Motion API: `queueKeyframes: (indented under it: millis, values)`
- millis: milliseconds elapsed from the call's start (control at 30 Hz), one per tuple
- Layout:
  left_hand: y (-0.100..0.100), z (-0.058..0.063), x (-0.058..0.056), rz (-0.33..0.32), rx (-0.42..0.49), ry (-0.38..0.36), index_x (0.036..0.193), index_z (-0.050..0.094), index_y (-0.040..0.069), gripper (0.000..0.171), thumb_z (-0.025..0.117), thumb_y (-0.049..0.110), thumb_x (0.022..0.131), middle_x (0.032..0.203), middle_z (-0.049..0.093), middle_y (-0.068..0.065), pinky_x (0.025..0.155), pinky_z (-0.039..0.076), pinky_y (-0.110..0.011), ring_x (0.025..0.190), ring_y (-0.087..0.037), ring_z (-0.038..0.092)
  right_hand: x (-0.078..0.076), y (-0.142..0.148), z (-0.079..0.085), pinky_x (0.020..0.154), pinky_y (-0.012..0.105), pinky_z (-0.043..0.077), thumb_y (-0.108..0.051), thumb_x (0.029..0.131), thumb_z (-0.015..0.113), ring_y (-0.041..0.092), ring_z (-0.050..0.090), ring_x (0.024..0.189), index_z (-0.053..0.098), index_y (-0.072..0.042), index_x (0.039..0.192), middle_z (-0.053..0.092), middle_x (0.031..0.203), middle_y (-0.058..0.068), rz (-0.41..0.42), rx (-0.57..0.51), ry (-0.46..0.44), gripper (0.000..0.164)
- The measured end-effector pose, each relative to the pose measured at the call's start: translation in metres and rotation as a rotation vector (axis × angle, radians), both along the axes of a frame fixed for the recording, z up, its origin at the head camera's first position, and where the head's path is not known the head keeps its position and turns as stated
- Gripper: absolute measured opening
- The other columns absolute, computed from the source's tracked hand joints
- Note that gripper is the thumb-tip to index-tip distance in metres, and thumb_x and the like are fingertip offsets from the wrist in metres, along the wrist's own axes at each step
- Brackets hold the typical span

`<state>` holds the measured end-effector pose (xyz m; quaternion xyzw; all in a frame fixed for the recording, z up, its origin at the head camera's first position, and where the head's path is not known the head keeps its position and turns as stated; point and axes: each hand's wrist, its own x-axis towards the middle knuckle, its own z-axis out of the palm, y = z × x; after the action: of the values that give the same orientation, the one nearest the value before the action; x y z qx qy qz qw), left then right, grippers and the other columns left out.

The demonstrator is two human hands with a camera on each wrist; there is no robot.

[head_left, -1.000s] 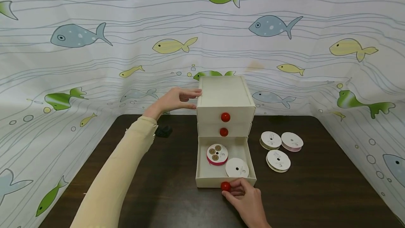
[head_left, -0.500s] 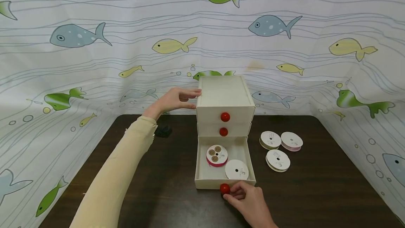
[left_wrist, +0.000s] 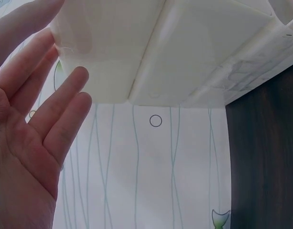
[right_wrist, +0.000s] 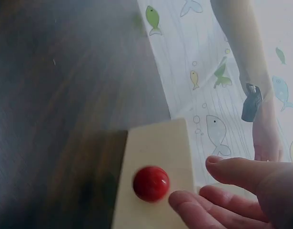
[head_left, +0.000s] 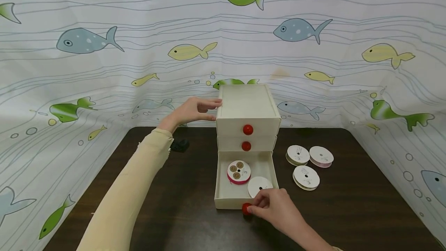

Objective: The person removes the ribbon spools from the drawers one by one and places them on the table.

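A cream cabinet with red ball knobs stands on the table, its bottom drawer pulled out. Inside lie a ribbon spool with pink edging and a white-faced spool. My left hand touches the cabinet's upper left side; in the left wrist view its fingers are extended beside the cream wall. Over the drawer front is my right hand, overlapping the lowest knob in the head view. The right wrist view shows its loosely bent fingers and thumb apart from the red knob, holding nothing.
Right of the cabinet, three more ribbon spools lie on the dark table: one at the back left, a pink-edged spool and a nearer spool. A fish-patterned sheet walls the table's back and sides.
The drawer has slid slightly toward me. My right hand has let go of the lowest knob and risen a little over the drawer front. The left hand stays at the cabinet's side.
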<state>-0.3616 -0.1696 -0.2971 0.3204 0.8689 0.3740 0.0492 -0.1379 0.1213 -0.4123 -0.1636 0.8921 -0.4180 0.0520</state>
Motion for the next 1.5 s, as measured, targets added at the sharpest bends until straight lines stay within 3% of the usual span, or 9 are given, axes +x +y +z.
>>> queueKeyframes:
  millis: [300, 667, 933, 1100, 1200, 1300, 1500]
  values:
    - [-0.001, 0.002, -0.001, 0.009, -0.029, 0.013, 0.138, 0.060, 0.026, 0.056, 0.078, 0.032, 0.085, 0.154, 0.047, 0.008, 0.117, 0.041, -0.041, 0.140, -0.019, 0.048, -0.031, -0.001, 0.025, 0.055, 0.016, 0.049, -0.023, 0.079, 0.083, -0.003, 0.061, 0.062, 0.073, -0.020, 0.078, 0.072, 0.070, -0.011, -0.017, 0.142, 0.188, 0.011]
    - [-0.001, 0.005, -0.002, 0.013, -0.067, 0.029, 0.138, 0.060, 0.026, 0.056, 0.078, 0.032, 0.086, 0.154, 0.047, 0.006, 0.117, 0.041, -0.044, 0.141, -0.020, 0.048, -0.081, -0.009, 0.041, 0.062, 0.024, 0.058, -0.023, 0.078, 0.084, 0.014, 0.072, 0.078, 0.076, -0.012, 0.107, 0.077, 0.096, 0.005, 0.152, 0.411, 0.287, 0.032]
    - [-0.001, 0.005, -0.001, 0.011, -0.071, 0.032, 0.138, 0.060, 0.026, 0.056, 0.078, 0.032, 0.086, 0.154, 0.047, 0.006, 0.115, 0.042, -0.044, 0.142, -0.019, 0.047, -0.106, -0.018, 0.038, 0.057, 0.024, 0.048, -0.023, 0.079, 0.083, 0.014, 0.059, 0.073, 0.074, -0.011, 0.113, 0.076, 0.095, 0.005, 0.268, 0.501, 0.285, 0.037]
    - [-0.001, 0.006, 0.000, 0.013, -0.068, 0.029, 0.139, 0.059, 0.025, 0.056, 0.077, 0.031, 0.087, 0.154, 0.046, 0.006, 0.116, 0.041, -0.044, 0.142, -0.020, 0.046, -0.122, -0.026, 0.031, 0.081, 0.036, 0.060, -0.022, 0.081, 0.082, 0.021, 0.068, 0.095, 0.068, -0.011, 0.126, 0.074, 0.116, 0.007, 0.391, 0.577, 0.200, 0.049]
    - [-0.001, 0.006, 0.001, 0.015, -0.069, 0.028, 0.139, 0.059, 0.026, 0.056, 0.077, 0.032, 0.087, 0.154, 0.046, 0.006, 0.116, 0.041, -0.044, 0.142, -0.019, 0.046, -0.129, -0.031, 0.026, 0.098, 0.038, 0.056, -0.020, 0.084, 0.080, 0.020, 0.067, 0.112, 0.062, -0.011, 0.134, 0.068, 0.130, 0.006, 0.461, 0.624, 0.109, 0.055]
    - [-0.001, 0.006, 0.000, 0.011, -0.071, 0.027, 0.139, 0.059, 0.027, 0.056, 0.077, 0.033, 0.087, 0.154, 0.046, 0.007, 0.116, 0.041, -0.043, 0.142, -0.019, 0.046, -0.134, -0.035, 0.021, 0.101, 0.037, 0.054, -0.018, 0.083, 0.081, 0.017, 0.065, 0.111, 0.059, -0.010, 0.137, 0.066, 0.132, 0.005, 0.494, 0.658, 0.080, 0.058]
    - [0.001, 0.005, 0.001, 0.014, -0.072, 0.025, 0.138, 0.060, 0.028, 0.055, 0.077, 0.034, 0.086, 0.153, 0.047, 0.009, 0.116, 0.042, -0.041, 0.141, -0.016, 0.048, -0.140, -0.040, 0.016, 0.102, 0.035, 0.054, -0.017, 0.075, 0.087, 0.016, 0.061, 0.109, 0.060, -0.011, 0.135, 0.065, 0.132, 0.004, 0.503, 0.704, 0.108, 0.066]
